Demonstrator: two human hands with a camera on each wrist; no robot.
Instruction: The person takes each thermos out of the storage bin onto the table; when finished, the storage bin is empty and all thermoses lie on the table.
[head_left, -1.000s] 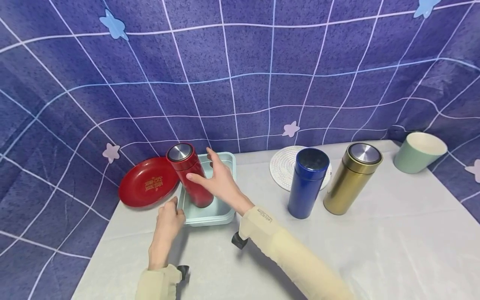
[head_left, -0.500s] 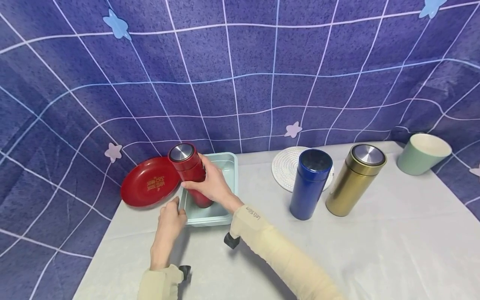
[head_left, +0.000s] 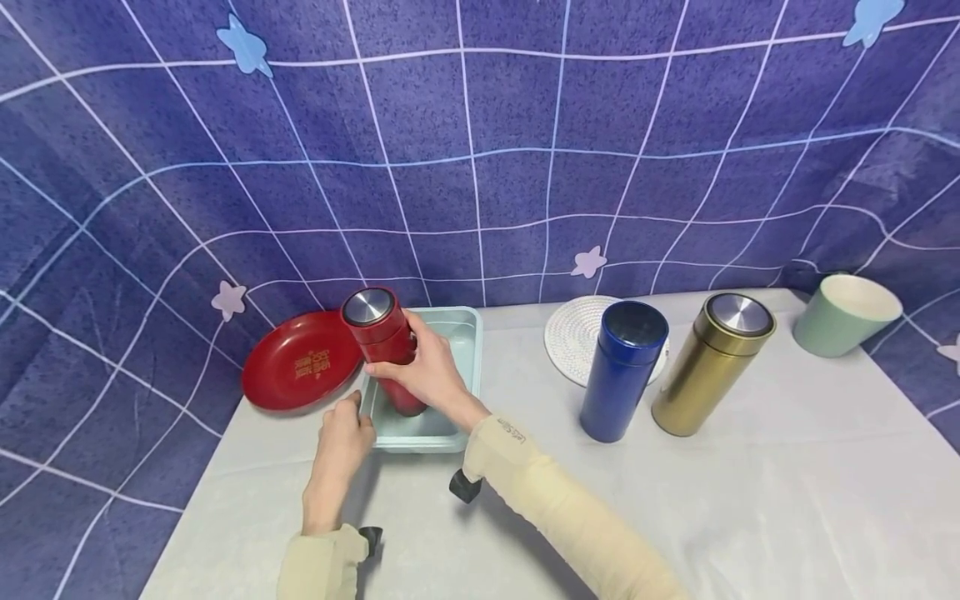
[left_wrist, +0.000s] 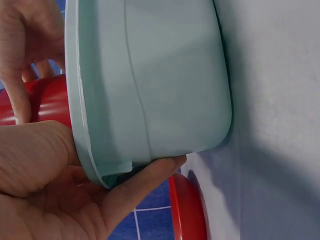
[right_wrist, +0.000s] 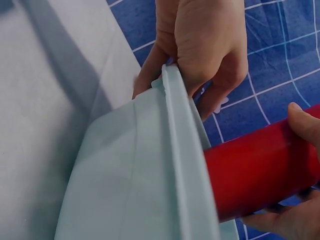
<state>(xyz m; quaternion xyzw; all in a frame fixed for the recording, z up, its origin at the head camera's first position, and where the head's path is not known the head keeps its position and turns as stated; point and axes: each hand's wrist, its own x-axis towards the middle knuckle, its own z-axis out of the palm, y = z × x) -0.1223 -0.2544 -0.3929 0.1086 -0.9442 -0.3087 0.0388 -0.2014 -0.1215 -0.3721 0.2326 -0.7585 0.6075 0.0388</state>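
My right hand (head_left: 433, 367) holds a red thermos flask (head_left: 375, 335) with a steel-topped lid, its thumb across the front. In the head view the flask's lower end is within the pale green plastic tub (head_left: 471, 333); whether it touches the floor of the tub I cannot tell. My left hand (head_left: 342, 437) pinches the tub's left rim. In the left wrist view one of its fingers (left_wrist: 142, 185) lies along the tub's outer wall (left_wrist: 175, 85), below the rim. From the right wrist, the flask (right_wrist: 260, 170) rises out past the tub's edge (right_wrist: 182, 145).
A red plate (head_left: 288, 375) with gold lettering lies left of the tub. To the right stand a blue thermos flask (head_left: 618, 383) and a gold one (head_left: 701, 383), near a round white woven mat (head_left: 570, 337). A green cup (head_left: 832, 325) is at the far right, before the blue cloth backdrop (head_left: 510, 192).
My right hand has moved left from beside the red flask and taken hold of it. The left hand has stayed on the tub's rim. The flask has hardly moved.
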